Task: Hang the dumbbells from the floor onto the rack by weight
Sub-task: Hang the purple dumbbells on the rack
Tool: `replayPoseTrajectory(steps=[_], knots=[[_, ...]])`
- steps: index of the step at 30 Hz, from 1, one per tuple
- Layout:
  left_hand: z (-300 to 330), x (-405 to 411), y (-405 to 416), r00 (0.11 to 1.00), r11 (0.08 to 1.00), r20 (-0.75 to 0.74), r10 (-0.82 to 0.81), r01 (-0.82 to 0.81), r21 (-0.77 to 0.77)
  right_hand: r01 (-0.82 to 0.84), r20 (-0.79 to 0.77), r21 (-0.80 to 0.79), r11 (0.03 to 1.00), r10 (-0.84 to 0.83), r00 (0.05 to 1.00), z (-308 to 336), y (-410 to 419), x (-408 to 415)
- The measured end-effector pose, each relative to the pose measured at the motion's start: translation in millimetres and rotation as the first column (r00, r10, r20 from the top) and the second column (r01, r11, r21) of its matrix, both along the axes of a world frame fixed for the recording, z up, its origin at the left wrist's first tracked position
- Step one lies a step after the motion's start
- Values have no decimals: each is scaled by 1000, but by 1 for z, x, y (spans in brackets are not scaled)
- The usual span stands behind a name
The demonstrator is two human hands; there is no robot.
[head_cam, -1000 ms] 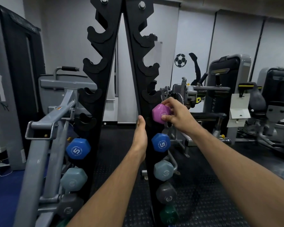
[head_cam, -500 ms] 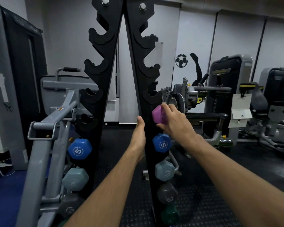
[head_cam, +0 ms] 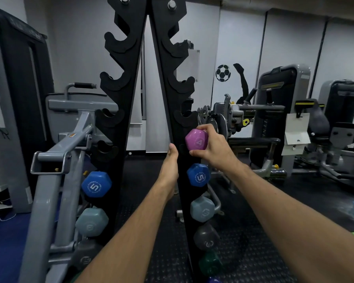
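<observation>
The right hand's [head_cam: 213, 148] fingers [head_cam: 204, 127] curl around the pink hexagonal 4 dumbbell [head_cam: 196, 139], now turned so its number faces out, at the black A-frame rack's [head_cam: 161, 78] right upright. Left hand [head_cam: 170, 166], fingers together, lies flat against that post. Bare cradles above; blue 5 dumbbell [head_cam: 198, 175] just below.

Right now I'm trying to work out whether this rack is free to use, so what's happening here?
A person is racking dumbbells. Their right hand grips a purple dumbbell marked 4 at the right upright of the black rack, just above a blue dumbbell marked 5. The left hand rests against the upright's inner edge. Lower cradles already hold dumbbells on both sides; the upper ones are empty.
</observation>
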State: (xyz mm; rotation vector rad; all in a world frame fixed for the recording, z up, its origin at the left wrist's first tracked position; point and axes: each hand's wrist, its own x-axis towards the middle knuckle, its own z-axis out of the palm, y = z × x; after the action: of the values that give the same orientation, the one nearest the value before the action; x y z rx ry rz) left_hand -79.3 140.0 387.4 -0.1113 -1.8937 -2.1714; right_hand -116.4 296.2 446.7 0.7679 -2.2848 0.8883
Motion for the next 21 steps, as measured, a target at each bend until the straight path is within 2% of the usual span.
replayPoseTrajectory(steps=[3, 7, 10, 14, 17, 21], knots=[[0, 1, 1, 1000, 1000, -5, -2, 2, -7, 0, 70, -151, 989, 11, 997, -4, -14, -3], [3, 1, 1, 1000, 1000, -23, -22, 22, 0, 60, 37, -217, 974, -53, 998, -10, -22, -8], [-1, -6, 3, 999, 1000, -38, -22, 21, -14, 78, 1, -216, 973, -80, 997, -12, -23, -9], [2, -2, 2, 999, 999, 18, -27, 27, -22, 71, -4, -182, 981, -73, 997, -10, -24, -9], [5, 10, -6, 997, 997, 49, -66, 67, -23, 51, 74, -124, 991, -42, 996, -4, -15, -7], [2, 12, -11, 998, 997, 10, -62, 62, -54, -1, 188, -115, 993, 23, 982, 1, -7, -2]])
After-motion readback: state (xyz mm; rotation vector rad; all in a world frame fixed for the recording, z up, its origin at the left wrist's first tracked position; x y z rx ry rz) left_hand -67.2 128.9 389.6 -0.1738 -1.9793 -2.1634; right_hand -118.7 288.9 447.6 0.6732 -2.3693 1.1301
